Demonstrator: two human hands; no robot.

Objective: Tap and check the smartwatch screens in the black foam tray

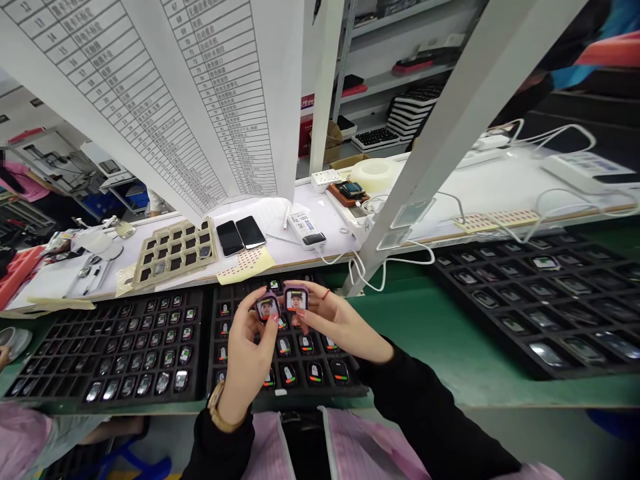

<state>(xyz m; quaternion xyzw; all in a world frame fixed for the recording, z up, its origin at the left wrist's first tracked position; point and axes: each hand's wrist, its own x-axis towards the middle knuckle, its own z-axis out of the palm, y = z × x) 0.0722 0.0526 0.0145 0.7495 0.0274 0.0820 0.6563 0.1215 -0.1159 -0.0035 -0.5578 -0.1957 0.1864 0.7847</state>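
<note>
My left hand (253, 350) is closed around a square smartwatch (267, 308) with a purple rim, its thumb at the lower right of the screen. Beside it, my right hand (335, 317) grips a second smartwatch (297, 300) in a like case. Both screens are lit, face up toward me, and show a person's picture. The two watches are held side by side over a black compartment tray (295, 393). In that tray sit several more watch units (315, 371) with lit displays. My forearms and hands hide part of the tray.
To the left lies another black tray (203, 333) filled with watch units; a third tray (500, 333) is at the right on the green bench (400, 333). A raised white shelf holds two phones (240, 235), a beige tray (145, 257) and cables. A slanted white post (425, 153) and a hanging printed sheet (240, 100) stand ahead.
</note>
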